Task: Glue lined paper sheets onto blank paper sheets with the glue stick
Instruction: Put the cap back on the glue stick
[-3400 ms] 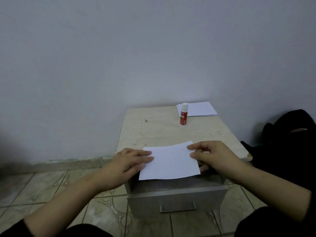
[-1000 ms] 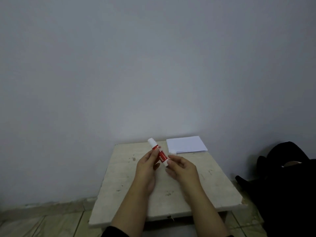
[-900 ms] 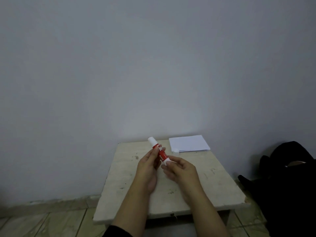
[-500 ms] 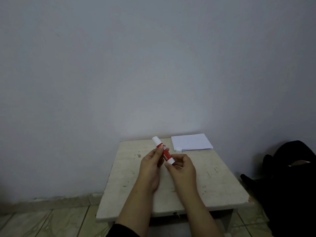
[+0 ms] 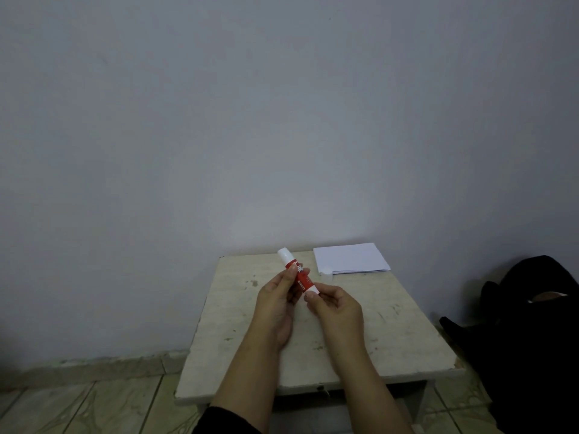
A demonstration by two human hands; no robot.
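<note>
Holding the glue stick [image 5: 297,273] above the surface [image 5: 391,314]: left hand [image 5: 277,303] fingers clamped on its barrel, right hand [image 5: 333,306] pinching its base. Cap [image 5: 327,271] lies by the paper stack [image 5: 351,257]. Likely twisting glue out; next needs a sheet laid flat.

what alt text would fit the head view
Two bare hands hold a red and white glue stick tilted above a worn pale table: left hand grips its middle, right hand pinches its lower end. A stack of white paper lies behind.
</note>
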